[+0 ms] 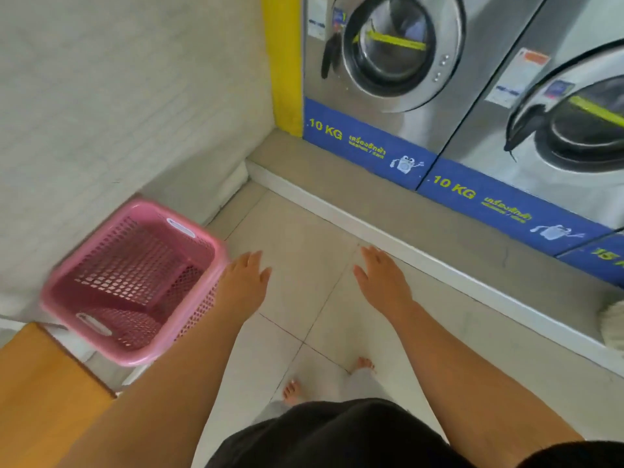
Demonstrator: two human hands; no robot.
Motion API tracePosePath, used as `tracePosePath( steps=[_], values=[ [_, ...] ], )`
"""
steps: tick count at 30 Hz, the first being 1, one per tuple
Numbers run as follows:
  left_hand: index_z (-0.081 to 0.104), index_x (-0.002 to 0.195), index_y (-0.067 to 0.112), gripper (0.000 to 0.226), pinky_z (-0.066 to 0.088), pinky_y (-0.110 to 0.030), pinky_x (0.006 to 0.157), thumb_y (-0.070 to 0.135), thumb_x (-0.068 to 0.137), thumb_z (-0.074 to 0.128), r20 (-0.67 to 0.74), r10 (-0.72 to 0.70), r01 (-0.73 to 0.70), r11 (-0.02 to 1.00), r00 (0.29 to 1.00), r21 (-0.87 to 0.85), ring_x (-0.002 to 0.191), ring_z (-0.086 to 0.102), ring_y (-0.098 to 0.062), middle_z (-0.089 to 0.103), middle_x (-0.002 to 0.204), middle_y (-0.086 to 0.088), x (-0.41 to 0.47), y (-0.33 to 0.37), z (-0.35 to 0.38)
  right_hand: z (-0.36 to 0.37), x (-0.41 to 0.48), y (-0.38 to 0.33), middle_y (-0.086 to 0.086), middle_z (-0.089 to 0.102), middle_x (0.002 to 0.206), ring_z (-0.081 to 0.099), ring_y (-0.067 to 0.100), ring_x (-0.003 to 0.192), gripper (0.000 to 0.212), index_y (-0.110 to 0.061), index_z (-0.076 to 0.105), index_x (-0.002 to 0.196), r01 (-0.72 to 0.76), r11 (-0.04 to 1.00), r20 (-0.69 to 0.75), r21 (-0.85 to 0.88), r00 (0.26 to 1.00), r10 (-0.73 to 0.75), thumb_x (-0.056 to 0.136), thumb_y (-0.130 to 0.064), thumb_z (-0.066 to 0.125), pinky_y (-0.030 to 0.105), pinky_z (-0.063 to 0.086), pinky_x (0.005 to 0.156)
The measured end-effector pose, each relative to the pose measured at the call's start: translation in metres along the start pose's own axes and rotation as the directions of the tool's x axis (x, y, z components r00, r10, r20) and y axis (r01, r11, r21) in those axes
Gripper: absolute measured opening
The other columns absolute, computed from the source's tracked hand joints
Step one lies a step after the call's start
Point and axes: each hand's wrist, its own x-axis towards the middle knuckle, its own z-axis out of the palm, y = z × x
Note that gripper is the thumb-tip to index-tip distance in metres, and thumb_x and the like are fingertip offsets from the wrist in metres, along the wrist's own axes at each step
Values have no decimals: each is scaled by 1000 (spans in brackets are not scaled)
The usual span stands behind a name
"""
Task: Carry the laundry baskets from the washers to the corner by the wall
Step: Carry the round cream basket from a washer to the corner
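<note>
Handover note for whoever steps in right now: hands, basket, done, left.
Left hand: open, flat, holding nothing, right at the pink basket rim; contact cannot be told through the blur.
Right hand: open, empty, above the floor tiles.
Basket: empty, beside the white wall, left of the 10 KG washers, near the corner.
Done: this basket looks placed.
Left: no other basket in view; look along the washers for more.

The tiled floor (297, 251) under me carries the pink basket (135, 282) by the wall, at my left. My bare feet (293, 391) stand on it too. The washers (398, 79) sit on a raised ledge (371, 211) along its edge.
</note>
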Motion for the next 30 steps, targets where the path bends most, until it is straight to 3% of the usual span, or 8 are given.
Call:
tracePosePath(
  steps=[9, 19, 30],
  values=[
    [31, 149, 13, 54, 28, -41, 116, 39, 102, 32, 121, 308, -322, 939, 943, 119, 141, 34, -30, 35, 153, -12, 14, 167, 48, -39, -70, 162, 6, 27, 157, 24, 23, 145, 56, -16, 25, 151, -271, 950, -145, 159, 945, 293, 101, -40, 34, 37, 23, 117],
    [36, 147, 10, 52, 33, -41, 111, 35, 100, 37, 224, 478, -511, 850, 850, 127, 134, 41, -33, 41, 149, -13, -17, 387, 138, -83, -163, 364, 6, 31, 155, 28, 24, 143, 54, -15, 28, 149, -478, 829, -205, 291, 815, 542, 101, -39, 35, 38, 26, 115],
    [41, 144, 10, 49, 35, -39, 107, 32, 100, 43, 312, 601, -658, 743, 736, 122, 130, 44, -34, 45, 144, -16, -32, 584, 215, -99, -223, 519, 5, 29, 157, 27, 24, 144, 55, -16, 26, 150, -632, 627, -157, 456, 636, 755, 101, -39, 35, 40, 26, 116]
  ],
)
